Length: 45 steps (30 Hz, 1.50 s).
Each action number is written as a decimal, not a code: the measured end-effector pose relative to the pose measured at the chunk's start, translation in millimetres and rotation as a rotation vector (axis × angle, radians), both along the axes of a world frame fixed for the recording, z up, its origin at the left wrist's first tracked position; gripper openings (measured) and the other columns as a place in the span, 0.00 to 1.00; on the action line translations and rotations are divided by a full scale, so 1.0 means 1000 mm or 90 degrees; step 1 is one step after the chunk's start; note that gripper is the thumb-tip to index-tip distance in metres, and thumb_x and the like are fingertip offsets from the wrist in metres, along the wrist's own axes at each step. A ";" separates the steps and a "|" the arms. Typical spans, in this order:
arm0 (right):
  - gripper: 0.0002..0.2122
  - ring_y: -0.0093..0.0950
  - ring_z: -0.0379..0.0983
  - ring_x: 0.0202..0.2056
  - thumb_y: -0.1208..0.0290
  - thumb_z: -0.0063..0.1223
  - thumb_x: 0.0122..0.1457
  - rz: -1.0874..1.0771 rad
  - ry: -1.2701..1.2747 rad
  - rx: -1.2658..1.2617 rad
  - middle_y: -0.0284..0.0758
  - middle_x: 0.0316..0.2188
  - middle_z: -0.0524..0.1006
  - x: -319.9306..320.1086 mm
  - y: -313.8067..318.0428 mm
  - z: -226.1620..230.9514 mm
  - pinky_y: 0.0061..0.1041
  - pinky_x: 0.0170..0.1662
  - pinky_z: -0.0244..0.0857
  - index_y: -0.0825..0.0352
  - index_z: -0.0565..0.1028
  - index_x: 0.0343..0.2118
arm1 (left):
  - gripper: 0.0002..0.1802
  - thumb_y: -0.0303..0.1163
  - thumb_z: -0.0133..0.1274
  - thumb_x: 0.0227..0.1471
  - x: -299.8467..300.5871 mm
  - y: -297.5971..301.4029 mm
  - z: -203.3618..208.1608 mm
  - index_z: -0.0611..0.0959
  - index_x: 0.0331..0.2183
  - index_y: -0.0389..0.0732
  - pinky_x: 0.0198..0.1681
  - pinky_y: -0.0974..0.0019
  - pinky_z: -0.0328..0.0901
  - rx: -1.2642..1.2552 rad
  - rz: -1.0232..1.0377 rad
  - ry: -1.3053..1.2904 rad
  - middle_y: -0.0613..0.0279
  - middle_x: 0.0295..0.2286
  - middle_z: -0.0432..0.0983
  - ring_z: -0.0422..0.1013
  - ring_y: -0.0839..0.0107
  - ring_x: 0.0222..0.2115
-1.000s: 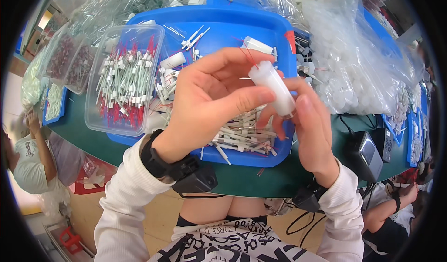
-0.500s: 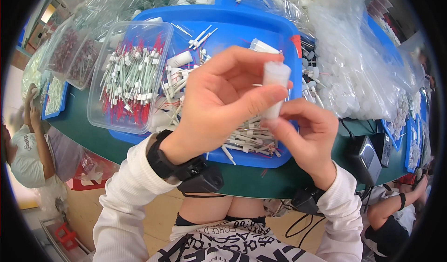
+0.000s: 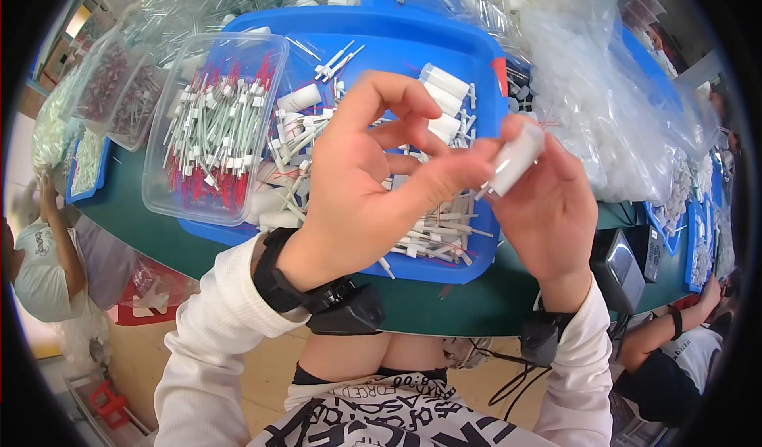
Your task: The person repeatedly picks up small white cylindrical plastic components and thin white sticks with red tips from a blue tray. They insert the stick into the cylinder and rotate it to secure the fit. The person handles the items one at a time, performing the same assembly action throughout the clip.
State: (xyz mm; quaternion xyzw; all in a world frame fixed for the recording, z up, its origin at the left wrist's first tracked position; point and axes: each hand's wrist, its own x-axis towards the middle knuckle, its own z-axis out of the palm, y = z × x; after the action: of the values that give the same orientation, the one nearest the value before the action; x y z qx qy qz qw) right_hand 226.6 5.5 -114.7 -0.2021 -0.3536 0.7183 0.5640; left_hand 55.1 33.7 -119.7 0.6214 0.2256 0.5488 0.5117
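Observation:
A short white plastic cylinder (image 3: pixel 516 159) with a clear-looking end is tilted between the fingers of my right hand (image 3: pixel 548 217), above the right edge of the blue tray (image 3: pixel 357 25). My left hand (image 3: pixel 365 169) hovers over the middle of the tray, fingers apart and curved, its thumb tip close to the cylinder's lower end. Whether the thumb touches it I cannot tell. Below both hands the tray bears several thin white sticks (image 3: pixel 432 236) with red wires, and more white cylinders (image 3: pixel 444 86) lie at its far right.
Left of my hands, a clear plastic box (image 3: pixel 151 201) full of white sticks with red wires rests partly on the tray. Bags of white parts (image 3: pixel 603 129) bulge at the right. A black device (image 3: pixel 619 268) stands on the green table (image 3: pixel 413 312). Other people sit at both sides.
The white cylinder has moved right and tilted, passing from between both hands into my right hand. My left fingers have come off it and spread. The right hand has turned and risen.

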 end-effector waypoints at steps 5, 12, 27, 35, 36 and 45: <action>0.13 0.25 0.61 0.20 0.59 0.24 0.59 0.186 0.142 -0.002 0.33 0.18 0.63 0.006 0.003 -0.004 0.25 0.30 0.55 0.63 0.60 0.33 | 0.13 0.35 0.40 0.57 -0.003 0.003 -0.001 0.65 0.37 0.34 0.20 0.71 0.66 -0.047 -0.035 -0.028 0.64 0.24 0.61 0.67 0.73 0.21; 0.12 0.19 0.54 0.13 0.60 0.28 0.56 0.122 0.065 -0.035 0.26 0.13 0.59 -0.001 -0.004 -0.002 0.23 0.24 0.49 0.61 0.60 0.37 | 0.11 0.32 0.45 0.55 -0.001 0.002 -0.003 0.68 0.36 0.34 0.20 0.76 0.64 -0.130 -0.045 -0.118 0.62 0.29 0.65 0.66 0.80 0.20; 0.21 0.18 0.49 0.11 0.61 0.28 0.56 0.187 0.126 -0.040 0.25 0.11 0.55 0.012 -0.001 -0.011 0.21 0.18 0.45 0.62 0.59 0.52 | 0.12 0.33 0.45 0.55 -0.001 0.002 -0.002 0.68 0.37 0.34 0.19 0.76 0.63 -0.147 -0.056 -0.108 0.63 0.28 0.66 0.66 0.80 0.20; 0.25 0.23 0.61 0.27 0.61 0.27 0.58 0.121 0.046 0.046 0.37 0.25 0.67 0.000 0.004 -0.003 0.19 0.33 0.55 0.77 0.58 0.52 | 0.11 0.32 0.45 0.55 -0.001 0.003 -0.003 0.69 0.37 0.35 0.19 0.76 0.63 -0.151 -0.060 -0.111 0.64 0.28 0.66 0.66 0.80 0.20; 0.23 0.23 0.61 0.27 0.61 0.29 0.59 0.122 0.016 0.050 0.36 0.25 0.67 0.000 0.003 -0.003 0.19 0.33 0.55 0.75 0.59 0.50 | 0.11 0.32 0.45 0.55 -0.001 0.003 -0.003 0.69 0.37 0.35 0.19 0.76 0.63 -0.150 -0.058 -0.108 0.64 0.28 0.66 0.66 0.80 0.20; 0.10 0.20 0.61 0.26 0.67 0.41 0.58 0.066 -0.221 0.094 0.30 0.24 0.67 -0.002 -0.009 0.007 0.16 0.31 0.55 0.68 0.67 0.36 | 0.11 0.33 0.45 0.55 -0.002 0.002 -0.002 0.69 0.37 0.35 0.19 0.76 0.63 -0.150 -0.052 -0.088 0.64 0.28 0.66 0.66 0.80 0.20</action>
State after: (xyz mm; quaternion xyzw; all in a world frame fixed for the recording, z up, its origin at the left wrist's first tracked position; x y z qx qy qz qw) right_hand 224.4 -3.7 -108.0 -0.2626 -0.5068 0.6730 0.4703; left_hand 53.0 35.9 -122.1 0.5267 0.2272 0.5386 0.6171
